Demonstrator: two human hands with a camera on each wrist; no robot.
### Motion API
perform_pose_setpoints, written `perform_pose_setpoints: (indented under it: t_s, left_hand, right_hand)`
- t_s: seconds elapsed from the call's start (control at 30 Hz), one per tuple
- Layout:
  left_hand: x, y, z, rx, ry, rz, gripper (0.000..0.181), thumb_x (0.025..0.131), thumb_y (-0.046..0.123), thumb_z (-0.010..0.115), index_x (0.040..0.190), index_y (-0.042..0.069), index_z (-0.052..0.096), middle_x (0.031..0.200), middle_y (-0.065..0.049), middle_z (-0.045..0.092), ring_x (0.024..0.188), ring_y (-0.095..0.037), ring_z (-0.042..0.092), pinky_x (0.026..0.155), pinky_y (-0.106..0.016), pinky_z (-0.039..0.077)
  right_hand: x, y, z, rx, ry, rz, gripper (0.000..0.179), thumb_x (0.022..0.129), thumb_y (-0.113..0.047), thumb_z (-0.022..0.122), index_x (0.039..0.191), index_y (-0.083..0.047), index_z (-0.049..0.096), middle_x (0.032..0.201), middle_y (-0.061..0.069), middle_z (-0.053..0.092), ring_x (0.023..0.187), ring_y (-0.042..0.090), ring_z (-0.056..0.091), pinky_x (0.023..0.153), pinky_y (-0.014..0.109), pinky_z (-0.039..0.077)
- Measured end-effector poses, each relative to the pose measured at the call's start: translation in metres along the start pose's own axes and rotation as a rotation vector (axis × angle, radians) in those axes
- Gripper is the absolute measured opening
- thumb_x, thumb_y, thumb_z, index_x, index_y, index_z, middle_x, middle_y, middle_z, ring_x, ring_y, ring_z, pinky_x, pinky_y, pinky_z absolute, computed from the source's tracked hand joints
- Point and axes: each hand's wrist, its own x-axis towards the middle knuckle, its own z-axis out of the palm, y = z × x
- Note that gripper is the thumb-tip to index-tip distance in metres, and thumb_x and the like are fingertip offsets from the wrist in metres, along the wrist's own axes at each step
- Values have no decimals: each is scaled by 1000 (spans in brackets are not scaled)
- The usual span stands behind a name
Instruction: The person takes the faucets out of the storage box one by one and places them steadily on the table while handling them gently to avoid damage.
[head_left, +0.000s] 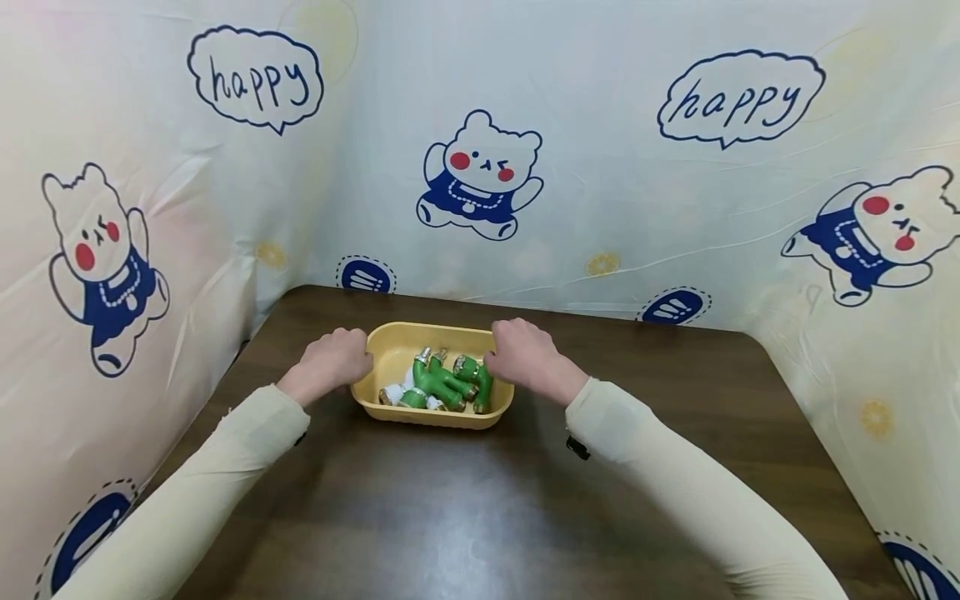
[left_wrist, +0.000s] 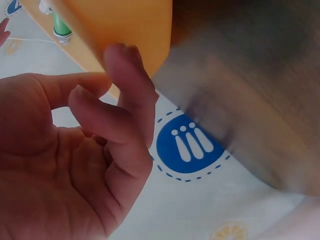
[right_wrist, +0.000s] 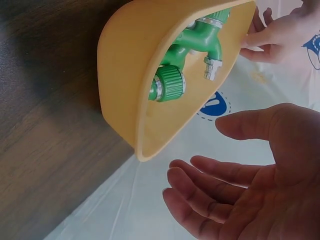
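Note:
A yellow plastic tub [head_left: 431, 417] sits towards the back of the table. In it lie several green pipe-like fittings [head_left: 450, 382] with metallic ends, with white pieces [head_left: 392, 394] among them. My left hand [head_left: 337, 358] is at the tub's left end; in the left wrist view its fingers [left_wrist: 131, 82] are loosely bent and overlap the tub's edge. The right hand [head_left: 521, 354] appears over the tub's right end. In the right wrist view, its relaxed fingers [right_wrist: 210, 197] stand apart from the rim, with nothing between them and the thumb. A green ribbed knob [right_wrist: 171, 84] shows inside the tub there.
The dark brown tabletop [head_left: 450, 517] spreads in front of the tub and to both sides. Light cloth [head_left: 600, 192] printed with cartoon bears hangs around the table's back and sides. A small black object [head_left: 577, 447] is at the right sleeve cuff.

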Motion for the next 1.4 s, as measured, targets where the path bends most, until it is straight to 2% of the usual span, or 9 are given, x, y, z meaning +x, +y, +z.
perform_pose_setpoints:
  t_s: [0.1,0.33,0.83,1.0,1.1,1.23,1.3,1.4]
  left_hand:
    - [0,-2,3,-18,-17,-4,22,104,11,48,108,-6,63,78,-14,63,59,-26,68,50,-32,52]
    - [1,-4,2,-39,-11,8,20,102,3,47,107,-7,63,77,-15,64,57,-26,68,51,-33,53]
    - [2,-3,3,-76,-36,1,21,103,5,47,113,-7,62,81,-15,64,54,-22,65,51,-31,54]
    - [3,-3,1,-93,-66,3,22,104,10,47,105,-5,63,77,-14,65,54,-22,64,54,-35,57]
    - [4,-5,-1,-102,-88,2,24,105,14,47,99,-3,63,73,-13,65,54,-21,62,56,-37,58]
    - [6,-7,-1,-111,-104,2,27,107,16,46,97,-2,63,72,-13,64,53,-20,61,53,-34,57]
    - [7,-8,0,-115,-111,2,28,108,17,45,97,-3,62,72,-13,64,53,-20,61,51,-33,56]
    - [9,-8,2,-125,-118,0,29,109,17,44,98,-3,62,73,-13,64,53,-19,61,50,-31,54]
  right_hand:
    - [0,0,3,2,3,-2,17,100,-15,62,86,-6,60,69,4,49,56,16,49,45,29,39]
    - [0,3,1,10,12,-1,24,100,-15,60,78,-8,55,66,3,46,52,15,44,44,29,34]
    - [2,3,3,13,-1,34,19,102,-19,60,88,-5,60,70,5,49,55,17,49,45,31,39]
    - [6,3,1,19,-11,54,26,100,-18,62,77,-8,55,63,2,45,52,16,48,44,30,38]
    - [10,4,-1,48,-38,88,33,98,-15,63,68,-11,49,57,0,41,48,15,42,43,29,33]
    - [16,4,-5,83,-104,129,36,95,-13,64,64,-13,45,54,-1,38,47,14,39,44,28,32]
    - [19,5,-6,98,-151,148,37,95,-15,65,64,-14,44,53,-1,40,46,14,46,44,29,38]
    - [23,6,-8,121,-222,175,40,96,-20,69,65,-14,45,54,1,49,52,18,64,49,31,52]
